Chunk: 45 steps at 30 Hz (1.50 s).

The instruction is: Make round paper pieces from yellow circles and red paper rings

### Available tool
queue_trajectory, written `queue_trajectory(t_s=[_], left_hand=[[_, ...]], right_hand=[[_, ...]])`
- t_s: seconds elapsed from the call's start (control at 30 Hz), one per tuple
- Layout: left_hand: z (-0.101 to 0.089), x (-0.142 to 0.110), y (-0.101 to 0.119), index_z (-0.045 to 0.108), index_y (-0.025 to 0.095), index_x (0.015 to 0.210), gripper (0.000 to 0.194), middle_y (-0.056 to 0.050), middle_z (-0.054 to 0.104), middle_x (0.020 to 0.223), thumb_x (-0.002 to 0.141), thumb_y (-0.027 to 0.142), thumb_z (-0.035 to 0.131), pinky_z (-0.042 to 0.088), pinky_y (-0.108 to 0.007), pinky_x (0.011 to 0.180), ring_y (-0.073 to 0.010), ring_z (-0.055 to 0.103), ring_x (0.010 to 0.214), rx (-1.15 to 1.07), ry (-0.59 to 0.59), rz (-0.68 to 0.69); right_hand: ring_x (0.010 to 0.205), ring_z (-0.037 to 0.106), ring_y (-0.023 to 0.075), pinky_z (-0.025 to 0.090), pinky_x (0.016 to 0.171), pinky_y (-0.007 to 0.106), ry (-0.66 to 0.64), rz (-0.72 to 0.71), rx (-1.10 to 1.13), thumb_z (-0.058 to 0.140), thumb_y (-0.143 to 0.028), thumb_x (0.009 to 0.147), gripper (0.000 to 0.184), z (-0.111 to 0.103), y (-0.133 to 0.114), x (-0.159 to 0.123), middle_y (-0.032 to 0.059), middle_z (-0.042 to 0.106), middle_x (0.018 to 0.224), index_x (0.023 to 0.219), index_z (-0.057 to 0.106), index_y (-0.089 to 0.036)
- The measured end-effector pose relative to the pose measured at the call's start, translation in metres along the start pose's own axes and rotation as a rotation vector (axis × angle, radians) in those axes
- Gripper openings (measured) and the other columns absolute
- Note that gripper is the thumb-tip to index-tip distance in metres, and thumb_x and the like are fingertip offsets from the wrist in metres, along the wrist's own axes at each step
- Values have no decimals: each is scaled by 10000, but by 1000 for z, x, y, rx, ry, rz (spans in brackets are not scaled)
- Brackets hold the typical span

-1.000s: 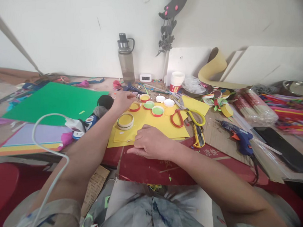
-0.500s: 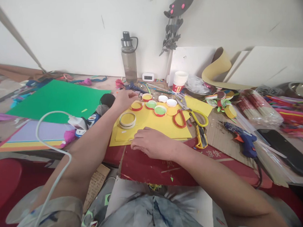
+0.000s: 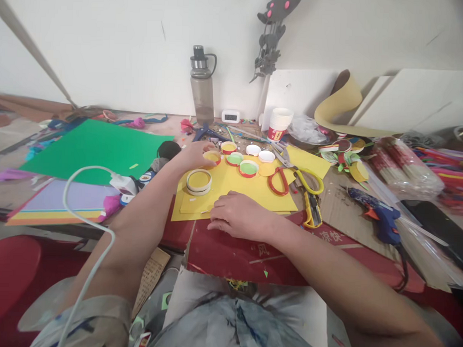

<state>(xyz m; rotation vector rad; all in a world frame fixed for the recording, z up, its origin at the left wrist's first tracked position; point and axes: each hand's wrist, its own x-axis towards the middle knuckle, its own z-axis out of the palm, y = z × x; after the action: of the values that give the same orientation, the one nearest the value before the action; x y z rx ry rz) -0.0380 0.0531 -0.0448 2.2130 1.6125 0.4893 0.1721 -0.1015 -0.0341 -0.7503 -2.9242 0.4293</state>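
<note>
My left hand reaches forward over the yellow paper sheet, its fingers closed on the red-rimmed bottle cap with a yellow inside. My right hand lies palm down on the near edge of the yellow paper, fingers loosely curled, holding nothing. Between the hands lies a tape roll. More caps, red-rimmed with green insides and plain white, sit in a row behind it.
Red and yellow scissors, a yellow utility knife and a blue glue gun lie to the right. Green card and stacked coloured paper lie left. A water bottle, paper cup and white cable are nearby.
My left hand has moved slightly right onto the red-rimmed cap with the yellow inside and closed on it. My right hand has stayed on the paper's edge. The camera has shifted a little.
</note>
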Motion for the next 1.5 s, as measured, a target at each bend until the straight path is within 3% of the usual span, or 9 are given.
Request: queue_trajectory(t_s=[0.23,0.43,0.67,0.8,0.87,1.0,1.13,1.37,1.5], left_hand=[[-11,0,-9,750,164,1361,730,-117,802,1262,682,401,874,559,-361,982,-310,738,1131,53,66,-41],[-12,-5,-8,770,153,1323,681,-121,814,1258,682,365,865,565,-364,991,-326,751,1162,30,56,-75],[-14,-8,3,779,191,1213,541,-104,818,1150,863,603,750,595,-313,828,-208,760,940,-572,17,-56],[-14,-9,8,762,187,1087,370,-96,798,1067,967,530,692,589,-293,831,-148,731,837,-806,-5,-64],[-13,-8,9,751,189,1172,348,-98,799,1122,970,468,698,591,-310,853,-160,736,860,-719,44,-83],[-8,-4,4,752,159,1243,479,-117,790,1252,820,375,819,572,-356,946,-250,734,1039,-252,193,-54],[-4,0,-5,762,139,1266,567,-145,780,1261,749,355,851,538,-402,1030,-304,701,1118,32,170,-2],[-4,0,-9,769,152,1284,645,-127,758,1158,709,427,866,541,-384,989,-309,697,1069,37,145,-54],[-5,1,-7,792,151,1226,533,-126,767,1108,779,439,816,528,-379,997,-290,689,1047,5,203,-58]], right_hand=[[967,633,222,388,833,341,10,30,24,566,-178,1089,236,-3,9,-1,100,747,990,965,766,-159],[950,589,221,387,805,327,132,35,69,599,-99,1024,198,0,23,-4,100,710,985,931,759,-170],[968,633,221,426,810,315,387,330,81,546,-91,1017,224,0,52,-11,106,695,1016,938,743,-166],[954,637,241,462,837,342,545,511,21,553,-120,1006,220,-1,71,-17,114,695,1002,915,743,-182],[967,639,263,477,859,368,588,615,-37,552,-125,998,224,-3,81,-21,129,700,1003,910,751,-180],[1046,653,311,513,926,433,603,767,-118,596,-109,959,200,-6,102,-29,170,714,1095,988,789,-154],[1103,651,324,524,1005,470,527,724,-133,640,-108,945,230,0,111,-29,180,701,1137,1089,817,-139],[1050,617,301,516,946,419,379,666,-198,650,-104,927,157,10,110,-22,182,713,1136,930,800,-151],[940,650,255,505,862,370,463,698,-40,645,-107,922,130,1,112,-26,128,744,1011,906,755,-175]])
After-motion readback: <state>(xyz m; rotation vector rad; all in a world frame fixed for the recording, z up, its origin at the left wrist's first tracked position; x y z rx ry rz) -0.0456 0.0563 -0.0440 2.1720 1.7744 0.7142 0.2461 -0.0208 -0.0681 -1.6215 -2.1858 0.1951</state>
